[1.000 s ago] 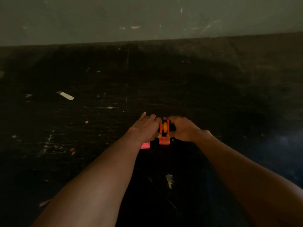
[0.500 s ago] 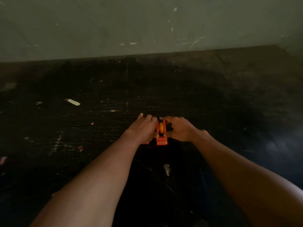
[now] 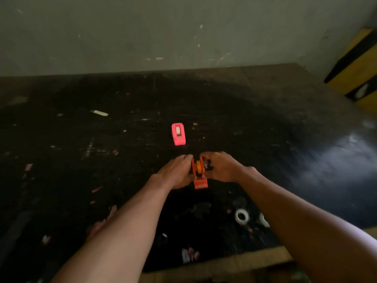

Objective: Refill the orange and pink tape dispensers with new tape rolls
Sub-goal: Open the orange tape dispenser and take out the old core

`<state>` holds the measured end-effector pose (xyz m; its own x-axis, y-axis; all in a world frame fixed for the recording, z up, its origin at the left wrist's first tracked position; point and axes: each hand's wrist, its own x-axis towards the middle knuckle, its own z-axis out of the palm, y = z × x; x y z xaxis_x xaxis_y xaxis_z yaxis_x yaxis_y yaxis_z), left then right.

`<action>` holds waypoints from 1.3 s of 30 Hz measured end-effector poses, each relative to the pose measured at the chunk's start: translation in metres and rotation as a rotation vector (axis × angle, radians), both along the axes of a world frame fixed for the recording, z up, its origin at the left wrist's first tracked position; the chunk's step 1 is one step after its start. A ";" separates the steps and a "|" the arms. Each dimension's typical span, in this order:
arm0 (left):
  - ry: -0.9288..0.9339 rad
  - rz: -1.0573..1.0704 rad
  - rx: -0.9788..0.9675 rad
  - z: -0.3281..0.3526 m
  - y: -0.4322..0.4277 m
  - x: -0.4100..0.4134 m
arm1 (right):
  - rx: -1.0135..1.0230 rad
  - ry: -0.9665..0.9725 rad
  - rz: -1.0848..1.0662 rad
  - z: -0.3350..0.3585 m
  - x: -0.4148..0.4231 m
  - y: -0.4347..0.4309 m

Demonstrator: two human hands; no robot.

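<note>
- Dark, scuffed black tabletop (image 3: pixel 265 139) flecked with pale scraps, backed by a grey-green wall (image 3: pixel 142 33).
- Small orange plastic tape dispenser (image 3: pixel 199 174) near the table's middle, cutter end toward the camera, a yellowish roll core visible between its two side walls.
- Left hand (image 3: pixel 175 172) pressed against the dispenser's left side, fingers curled onto the wall, thumb low near the base.
- Right hand (image 3: pixel 221 167) closed on the dispenser's right side, fingertips hooked over the top edge; a small dark-and-pale part just inside those fingers, too blurred to identify.
- Pink plastic tape dispenser (image 3: pixel 178 134) beyond the orange one and slightly left, apart from both hands, lying flat with a whitish roll showing in its slot.
- Two white tape rolls nearer than the orange dispenser and to its right: one ring (image 3: pixel 242 216) in full view, the other (image 3: pixel 263 219) partly hidden behind the right forearm.
- Pale strip (image 3: pixel 99 113) far left of the pink dispenser.
- Yellow box with black stripes (image 3: pixel 359 64) off the table's far right corner.
</note>
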<state>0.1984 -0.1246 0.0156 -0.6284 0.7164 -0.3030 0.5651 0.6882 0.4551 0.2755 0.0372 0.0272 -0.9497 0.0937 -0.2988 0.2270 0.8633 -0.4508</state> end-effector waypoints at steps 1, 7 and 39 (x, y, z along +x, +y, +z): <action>-0.036 0.008 0.007 -0.007 -0.008 0.014 | 0.009 -0.014 0.003 -0.005 0.013 -0.009; -0.256 0.099 0.080 -0.037 -0.042 0.066 | -0.095 -0.098 0.005 -0.034 0.065 -0.038; -0.436 0.441 -0.021 -0.042 -0.039 0.068 | -0.197 -0.181 0.072 -0.069 0.043 -0.001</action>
